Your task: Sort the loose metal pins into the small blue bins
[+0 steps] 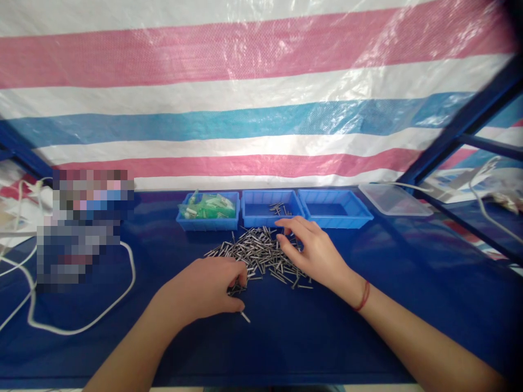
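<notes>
A loose pile of silvery metal nails (259, 250) lies on the blue tabletop, in front of a row of blue bins. My left hand (208, 286) rests at the pile's left side, fingers curled down over it and thumb apart. By that thumb's tip lies a single nail (245, 317), which the thumb seems to touch. Over the right side of the pile is my right hand (312, 247), its thumb and index finger apart and nothing visible between them. Just beyond it, the middle blue bin (253, 208) holds several nails (280, 208).
The left blue bin (208, 224) contains green plastic packets (212, 206); the right blue bin (335, 209) stands beside the middle one. A clear plastic lid (394, 200) lies farther right. A white cable (133, 267) loops across the left side. Striped sheeting (245, 125) hangs behind.
</notes>
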Available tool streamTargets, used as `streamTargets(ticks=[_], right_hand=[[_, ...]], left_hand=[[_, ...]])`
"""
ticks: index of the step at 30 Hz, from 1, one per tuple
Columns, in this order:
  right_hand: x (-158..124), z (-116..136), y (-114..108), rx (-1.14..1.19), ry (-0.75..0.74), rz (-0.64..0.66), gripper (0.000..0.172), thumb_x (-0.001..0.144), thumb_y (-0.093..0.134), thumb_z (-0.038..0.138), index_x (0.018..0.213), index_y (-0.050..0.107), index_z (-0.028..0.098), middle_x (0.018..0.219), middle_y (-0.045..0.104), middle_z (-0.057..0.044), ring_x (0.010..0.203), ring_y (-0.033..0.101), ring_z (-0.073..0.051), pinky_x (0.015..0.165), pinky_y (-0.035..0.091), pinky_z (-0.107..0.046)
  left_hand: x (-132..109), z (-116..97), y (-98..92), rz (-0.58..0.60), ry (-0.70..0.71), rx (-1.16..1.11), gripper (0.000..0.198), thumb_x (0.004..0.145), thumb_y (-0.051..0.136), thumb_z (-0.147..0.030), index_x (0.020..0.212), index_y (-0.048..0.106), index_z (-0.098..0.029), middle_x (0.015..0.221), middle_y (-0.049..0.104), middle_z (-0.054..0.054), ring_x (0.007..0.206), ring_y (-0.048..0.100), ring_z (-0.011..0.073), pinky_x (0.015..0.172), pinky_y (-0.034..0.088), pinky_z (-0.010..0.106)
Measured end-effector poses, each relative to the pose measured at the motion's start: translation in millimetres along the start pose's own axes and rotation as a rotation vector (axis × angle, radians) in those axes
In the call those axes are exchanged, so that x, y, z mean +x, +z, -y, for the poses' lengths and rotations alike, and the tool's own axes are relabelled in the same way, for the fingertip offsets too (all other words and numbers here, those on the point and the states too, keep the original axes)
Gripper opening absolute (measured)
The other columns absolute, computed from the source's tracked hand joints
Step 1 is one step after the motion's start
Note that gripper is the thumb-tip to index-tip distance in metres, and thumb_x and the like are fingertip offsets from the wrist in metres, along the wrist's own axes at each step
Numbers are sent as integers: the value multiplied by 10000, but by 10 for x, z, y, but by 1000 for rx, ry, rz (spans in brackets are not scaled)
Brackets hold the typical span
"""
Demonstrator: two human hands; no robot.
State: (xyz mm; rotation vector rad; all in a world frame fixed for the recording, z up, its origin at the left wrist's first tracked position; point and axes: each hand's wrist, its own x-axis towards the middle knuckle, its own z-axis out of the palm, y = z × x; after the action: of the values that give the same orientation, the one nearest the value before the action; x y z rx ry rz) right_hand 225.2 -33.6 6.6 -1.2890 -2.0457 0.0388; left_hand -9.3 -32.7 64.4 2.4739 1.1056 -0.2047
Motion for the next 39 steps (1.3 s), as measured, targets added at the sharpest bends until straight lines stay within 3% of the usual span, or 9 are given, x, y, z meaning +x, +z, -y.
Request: streamTargets(ticks=[8, 15, 19, 28, 35, 39], right_hand=[[-23, 114, 15, 25, -56, 77, 203, 904, 487, 215, 1079, 582, 182, 903, 659, -55, 830, 610, -196, 725, 397, -334], [-47, 215, -4, 65, -108, 179, 128, 908, 487, 199, 968, 600, 188, 901, 667, -49, 821, 602, -177, 751, 372, -323], [-48, 244, -24, 70, -117, 224, 106, 904, 492, 190, 904, 598, 192, 864, 663, -40, 809, 594, -171, 731, 353, -316], [-55, 246, -38, 88, -111, 201, 131, 904, 488, 169, 926, 615, 194, 864, 669, -33, 803, 592, -167, 731, 349, -321], [-46, 245, -46, 94, -92, 185, 135, 911, 484, 182, 890, 617, 185, 860, 671, -41, 791, 582, -170, 731, 360, -326], [-59, 234, -39, 93, -89, 164, 128, 906, 491, 181, 884, 618, 184, 866, 672, -43, 794, 580, -175, 744, 375, -334]], left_hand=[[146, -51, 93, -87, 53, 79, 215, 831, 602, -216, 1040, 588, -263, 1007, 617, 23, 867, 616, 207, 709, 439, 284], [269, -143, 251, -186, 124, 170, 130, 859, 563, -230, 964, 636, -205, 979, 581, 60, 921, 588, 217, 803, 478, 325], [337, -204, 317, -230, 159, 258, 137, 874, 514, -192, 919, 642, -171, 967, 591, 73, 884, 588, 214, 776, 491, 333], [401, -236, 386, -325, 193, 382, 166, 908, 513, -279, 887, 653, -192, 931, 622, 70, 889, 551, 234, 739, 415, 371], [396, -192, 455, -397, 255, 411, 176, 940, 466, -316, 946, 638, -279, 958, 598, 50, 922, 482, 230, 738, 325, 378], [408, -178, 488, -391, 253, 387, 179, 944, 454, -302, 962, 617, -232, 1017, 582, 65, 951, 463, 229, 770, 326, 382]])
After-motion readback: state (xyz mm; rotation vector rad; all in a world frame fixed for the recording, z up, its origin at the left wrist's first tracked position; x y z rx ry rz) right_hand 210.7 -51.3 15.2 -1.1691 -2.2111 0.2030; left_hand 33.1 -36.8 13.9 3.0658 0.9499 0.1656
